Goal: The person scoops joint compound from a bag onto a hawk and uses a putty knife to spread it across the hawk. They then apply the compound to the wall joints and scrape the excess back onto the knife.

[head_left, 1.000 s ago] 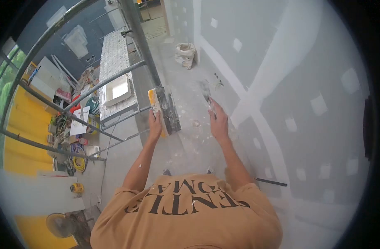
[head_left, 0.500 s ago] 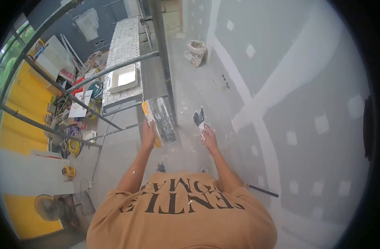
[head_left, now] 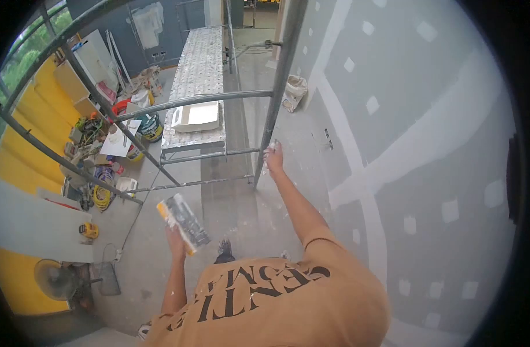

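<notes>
Clasping broad smeared blade (head_left: 185,222) in left grip (head_left: 175,242), ten o'clock from shirt (head_left: 270,301); holding whitish tool (head_left: 275,143), blurred, in closed right grip (head_left: 273,158), twelve o'clock, just beside scaffold post (head_left: 272,118).

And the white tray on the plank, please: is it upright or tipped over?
Upright. The tray rests on the plank with its open side facing up and its side walls rising around it.

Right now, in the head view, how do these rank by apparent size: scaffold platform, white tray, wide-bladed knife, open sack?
1. Scaffold platform
2. White tray and wide-bladed knife: too alike to rank
3. Open sack
</notes>
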`<state>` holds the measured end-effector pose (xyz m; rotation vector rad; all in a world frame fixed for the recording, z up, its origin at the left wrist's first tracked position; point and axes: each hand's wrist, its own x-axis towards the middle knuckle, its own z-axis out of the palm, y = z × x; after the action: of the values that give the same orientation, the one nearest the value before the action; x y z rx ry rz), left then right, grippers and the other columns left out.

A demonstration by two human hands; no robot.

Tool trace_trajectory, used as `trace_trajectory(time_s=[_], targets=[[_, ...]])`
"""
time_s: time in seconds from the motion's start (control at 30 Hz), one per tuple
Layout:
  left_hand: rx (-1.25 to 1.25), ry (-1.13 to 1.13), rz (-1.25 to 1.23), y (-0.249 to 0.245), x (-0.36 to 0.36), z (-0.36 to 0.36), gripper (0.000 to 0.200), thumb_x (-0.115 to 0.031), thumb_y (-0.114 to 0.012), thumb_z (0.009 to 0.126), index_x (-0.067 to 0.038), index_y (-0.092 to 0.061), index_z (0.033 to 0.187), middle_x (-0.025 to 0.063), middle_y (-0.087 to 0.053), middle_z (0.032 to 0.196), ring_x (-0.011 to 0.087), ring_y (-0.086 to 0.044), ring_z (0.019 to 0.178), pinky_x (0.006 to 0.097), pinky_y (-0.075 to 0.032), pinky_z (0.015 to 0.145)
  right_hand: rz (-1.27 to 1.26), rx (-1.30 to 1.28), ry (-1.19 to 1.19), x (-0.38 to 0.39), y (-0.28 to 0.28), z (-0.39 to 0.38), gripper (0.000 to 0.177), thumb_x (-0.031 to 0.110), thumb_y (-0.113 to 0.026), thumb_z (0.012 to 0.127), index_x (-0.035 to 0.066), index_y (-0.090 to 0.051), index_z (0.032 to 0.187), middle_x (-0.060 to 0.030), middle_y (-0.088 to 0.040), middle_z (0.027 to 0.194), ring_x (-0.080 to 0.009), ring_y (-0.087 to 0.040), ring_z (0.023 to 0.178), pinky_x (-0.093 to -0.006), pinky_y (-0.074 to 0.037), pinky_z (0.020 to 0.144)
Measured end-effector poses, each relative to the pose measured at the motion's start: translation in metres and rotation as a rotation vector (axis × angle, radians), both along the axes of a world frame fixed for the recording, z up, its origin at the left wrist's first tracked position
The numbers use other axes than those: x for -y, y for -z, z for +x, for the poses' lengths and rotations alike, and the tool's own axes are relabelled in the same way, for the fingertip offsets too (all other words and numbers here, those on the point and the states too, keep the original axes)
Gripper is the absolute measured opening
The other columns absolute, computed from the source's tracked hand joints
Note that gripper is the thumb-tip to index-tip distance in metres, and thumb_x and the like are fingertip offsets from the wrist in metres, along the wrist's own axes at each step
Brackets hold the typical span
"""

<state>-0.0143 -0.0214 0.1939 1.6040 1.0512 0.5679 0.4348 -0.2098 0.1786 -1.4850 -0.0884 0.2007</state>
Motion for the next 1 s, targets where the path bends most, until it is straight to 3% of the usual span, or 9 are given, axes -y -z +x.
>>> trace_trajectory(time_s=[0.07, 0.13, 0.2, 0.23, 0.33, 0.37, 0.43, 0.53, 1.0], targets=[[0.061, -0.118, 0.029, 0.029, -0.027, -0.042, 0.040, -0.021, -0.045, 0.102, 0.004, -0.045, 0.134, 0.0210, -0.055, 0.123, 0.0301, -0.055, 0.113, 0.0389, -0.043, 0.095, -0.201, 0.075, 0.076, -0.023, -0.015, -0.035, 0.043, 0.010, -0.051, 0.098, 0.007, -0.041, 0.140, -0.0080, -0.061, 0.090, -0.0176, -0.059, 0.071, -0.0332, -0.051, 0.063], [0.080, -0.158, 0.004, 0.032, -0.040, -0.068, 0.040, -0.021, -0.046, 0.102, 0.004, -0.045, 0.133, 0.0207, -0.055, 0.123, 0.0306, -0.056, 0.112, 0.0397, -0.043, 0.094, -0.304, 0.086, -0.203, -0.012, -0.002, -0.072, 0.052, 0.012, -0.056, 0.095, 0.004, -0.039, 0.143, -0.0192, -0.063, 0.110, -0.0300, -0.064, 0.097, -0.0392, -0.050, 0.085], [0.106, -0.219, -0.014, 0.024, -0.057, -0.078, 0.040, -0.021, -0.046, 0.102, 0.004, -0.046, 0.132, 0.0203, -0.056, 0.123, 0.0311, -0.057, 0.111, 0.0404, -0.044, 0.094, -0.357, 0.343, -0.210, -0.008, 0.025, -0.131, 0.056, 0.013, -0.057, 0.094, 0.003, -0.036, 0.146, -0.0222, -0.055, 0.133, -0.0330, -0.053, 0.124, -0.0371, -0.041, 0.104], [0.052, -0.229, -0.079, 0.024, -0.061, -0.080, 0.038, -0.022, -0.048, 0.102, 0.003, -0.046, 0.131, 0.0169, -0.056, 0.119, 0.0266, -0.057, 0.106, 0.0384, -0.046, 0.092, -0.287, 0.160, -0.306, -0.001, 0.027, -0.154, 0.059, 0.013, -0.056, 0.094, 0.003, -0.034, 0.148, -0.0225, -0.044, 0.146, -0.0329, -0.040, 0.138, -0.0352, -0.029, 0.113], [0.019, -0.175, -0.133, 0.025, -0.084, -0.097, 0.037, -0.022, -0.050, 0.102, 0.002, -0.046, 0.130, 0.0132, -0.058, 0.113, 0.0221, -0.058, 0.100, 0.0376, -0.048, 0.089, -0.272, -0.036, -0.388, 0.006, 0.030, -0.222, 0.058, 0.008, -0.055, 0.090, 0.002, -0.039, 0.146, -0.0225, -0.048, 0.143, -0.0318, -0.042, 0.136, -0.0351, -0.030, 0.113], [0.032, -0.209, -0.126, 0.025, -0.095, -0.104, 0.037, -0.022, -0.050, 0.102, 0.002, -0.046, 0.130, 0.0132, -0.058, 0.113, 0.0221, -0.058, 0.100, 0.0376, -0.048, 0.089, -0.393, -0.018, -0.391, 0.013, 0.063, -0.242, 0.056, 0.008, -0.054, 0.090, 0.003, -0.042, 0.144, -0.0198, -0.059, 0.125, -0.0278, -0.058, 0.114, -0.0349, -0.044, 0.098], [0.121, -0.266, -0.272, 0.037, -0.111, -0.102, 0.037, -0.023, -0.051, 0.102, 0.002, -0.047, 0.130, 0.0123, -0.060, 0.110, 0.0211, -0.058, 0.100, 0.0378, -0.048, 0.088, -0.441, -0.224, -0.480, 0.018, 0.031, -0.271, 0.053, 0.007, -0.055, 0.090, 0.005, -0.046, 0.141, -0.0136, -0.064, 0.101, -0.0211, -0.063, 0.083, -0.0334, -0.051, 0.073], [0.274, -0.278, -0.362, 0.016, -0.124, -0.104, 0.035, -0.023, -0.050, 0.103, 0.001, -0.048, 0.128, 0.0114, -0.060, 0.108, 0.0196, -0.058, 0.098, 0.0378, -0.048, 0.088, -0.467, -0.186, -0.591, 0.005, 0.016, -0.288, 0.048, 0.006, -0.054, 0.092, 0.007, -0.046, 0.139, -0.0068, -0.058, 0.091, -0.0131, -0.056, 0.075, -0.0280, -0.048, 0.059], [0.325, -0.864, -0.424, 0.034, -0.136, -0.257, 0.037, -0.020, -0.054, 0.101, 0.001, -0.049, 0.131, 0.0115, -0.063, 0.112, 0.0217, -0.062, 0.098, 0.0374, -0.050, 0.088, -0.581, 0.065, -1.100, -0.182, 0.031, -0.269, 0.050, 0.007, -0.062, 0.089, 0.010, -0.051, 0.137, 0.0001, -0.052, 0.076, -0.0099, -0.050, 0.063, -0.0275, -0.043, 0.055]])
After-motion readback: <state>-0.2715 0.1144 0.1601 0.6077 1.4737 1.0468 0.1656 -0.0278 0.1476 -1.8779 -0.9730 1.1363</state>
